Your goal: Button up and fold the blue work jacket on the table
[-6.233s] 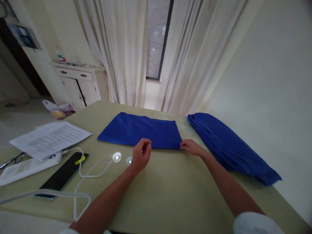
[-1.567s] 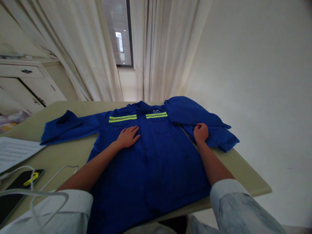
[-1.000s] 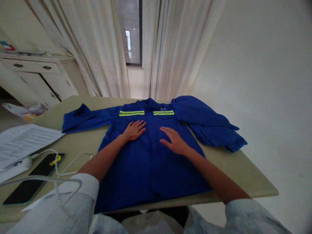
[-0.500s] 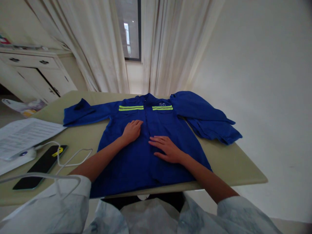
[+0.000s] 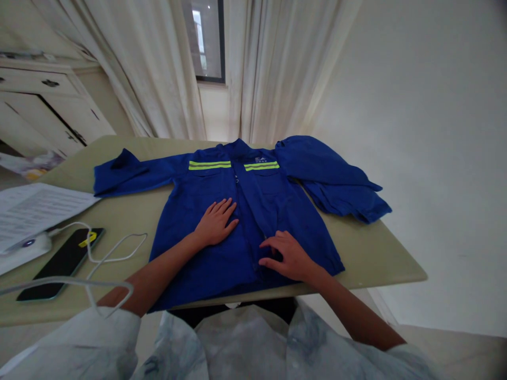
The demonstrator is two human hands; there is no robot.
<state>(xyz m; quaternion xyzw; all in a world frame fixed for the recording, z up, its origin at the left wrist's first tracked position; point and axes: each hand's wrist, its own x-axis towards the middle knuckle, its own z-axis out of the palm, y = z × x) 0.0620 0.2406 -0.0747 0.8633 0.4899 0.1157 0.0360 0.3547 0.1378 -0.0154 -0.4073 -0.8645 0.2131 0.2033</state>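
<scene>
A blue work jacket [image 5: 257, 206] is lying face-up across a khaki table [image 5: 368, 253], and the person's hands are resting well apart on its front. The left hand [image 5: 216, 224] is pressing open and flat beside the placket [image 5: 244, 211], while the right hand [image 5: 287, 256] is curling low down on the cloth, though I can't tell whether it's gripping.

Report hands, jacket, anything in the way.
Blue work jacket spread on table. Left hand flat on it; right hand at its lower front edge. Phone, white cable left, off the jacket.
</scene>
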